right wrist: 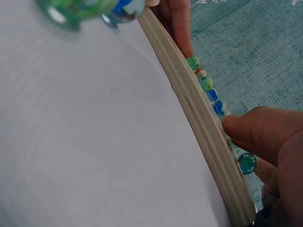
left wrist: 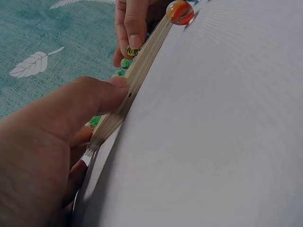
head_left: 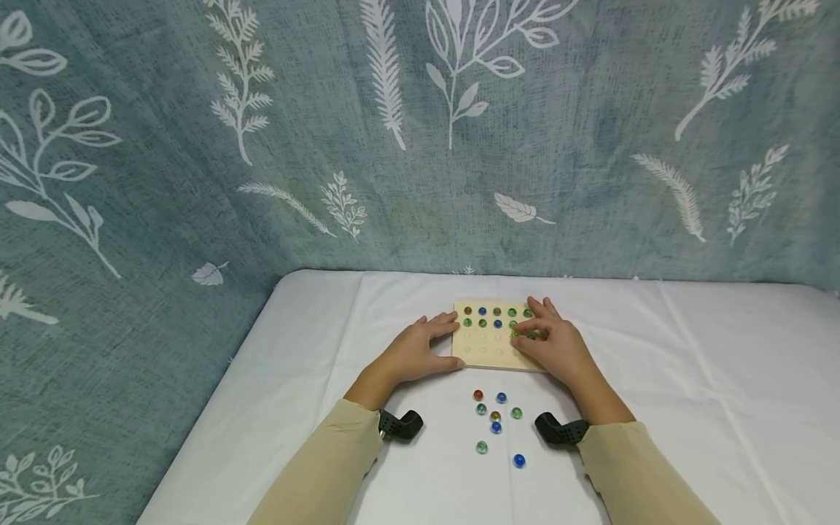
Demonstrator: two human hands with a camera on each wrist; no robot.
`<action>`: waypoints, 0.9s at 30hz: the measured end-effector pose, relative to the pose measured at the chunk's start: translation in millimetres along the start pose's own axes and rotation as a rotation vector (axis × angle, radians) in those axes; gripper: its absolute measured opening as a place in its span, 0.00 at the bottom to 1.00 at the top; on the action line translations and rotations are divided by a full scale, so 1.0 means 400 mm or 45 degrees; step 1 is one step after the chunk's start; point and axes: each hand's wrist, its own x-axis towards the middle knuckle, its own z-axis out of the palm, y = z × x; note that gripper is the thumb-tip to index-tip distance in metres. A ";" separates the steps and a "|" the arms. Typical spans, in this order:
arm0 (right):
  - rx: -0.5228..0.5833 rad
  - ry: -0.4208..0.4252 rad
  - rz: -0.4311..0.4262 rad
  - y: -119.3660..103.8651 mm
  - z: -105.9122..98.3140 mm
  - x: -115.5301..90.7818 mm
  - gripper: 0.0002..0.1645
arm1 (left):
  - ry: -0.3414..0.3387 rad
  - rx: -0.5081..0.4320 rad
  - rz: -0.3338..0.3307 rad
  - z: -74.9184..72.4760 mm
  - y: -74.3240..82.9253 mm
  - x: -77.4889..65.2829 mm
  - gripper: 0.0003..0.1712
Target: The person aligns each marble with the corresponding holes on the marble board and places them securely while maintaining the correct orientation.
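Pinching a probably light, slippery marble [head_left: 515, 334] in the right hand [head_left: 559, 347] (best held by opposite sides imo), toward 3 o'clock on the board [head_left: 482, 359], with the left hand [head_left: 415, 351] uncurled at 9.

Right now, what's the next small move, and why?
Probably ease the yellow-green marble down into the board, third row from the far edge. The right hand appears to pinch it there, both rows beyond hold marbles, and hollows to its left show bare. The left hand touches the board's left side, which should help steady it.
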 end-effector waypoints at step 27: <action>-0.014 -0.038 0.013 -0.008 -0.008 0.000 0.16 | -0.010 -0.007 -0.033 -0.002 0.001 -0.001 0.46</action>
